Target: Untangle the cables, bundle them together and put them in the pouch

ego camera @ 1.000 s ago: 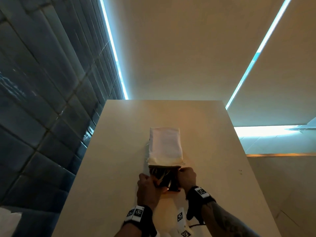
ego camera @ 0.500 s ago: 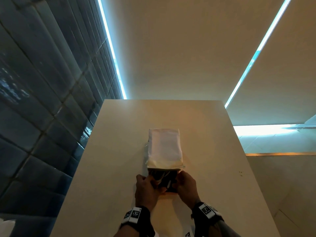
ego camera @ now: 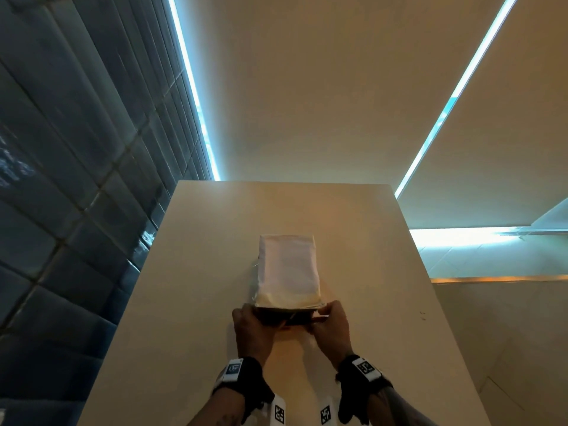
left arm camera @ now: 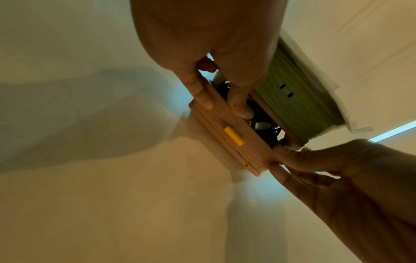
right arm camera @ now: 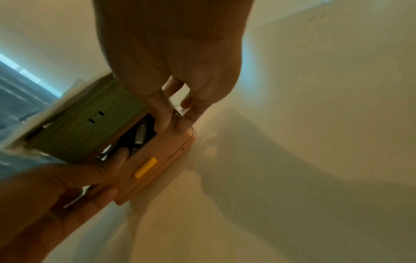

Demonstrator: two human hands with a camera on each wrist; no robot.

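The pouch (ego camera: pixel 289 269) lies on the pale table (ego camera: pixel 199 302) with its mouth toward me. Its top looks white in the head view; the wrist views show a green ribbed side (left arm camera: pixel 297 99) and a tan ribbed lip (left arm camera: pixel 227 138) with a yellow tab. Black cables (left arm camera: pixel 258 122) with a silver plug sit inside the mouth, mostly hidden. My left hand (ego camera: pixel 261 318) pinches the left end of the lip, a finger dipping into the opening. My right hand (ego camera: pixel 322 315) pinches the right corner (right arm camera: pixel 178 119), near the cables (right arm camera: pixel 137 137).
The table's left edge runs along a dark tiled wall (ego camera: pixel 76 210). Its right edge drops to a lower pale ledge (ego camera: pixel 491 302). Bare tabletop stretches beyond the pouch and on both sides of my hands.
The cables that stuck out of the mouth have sunk inside. Both hands moved from pushing at the cables to pinching the two ends of the mouth, which now gapes less.
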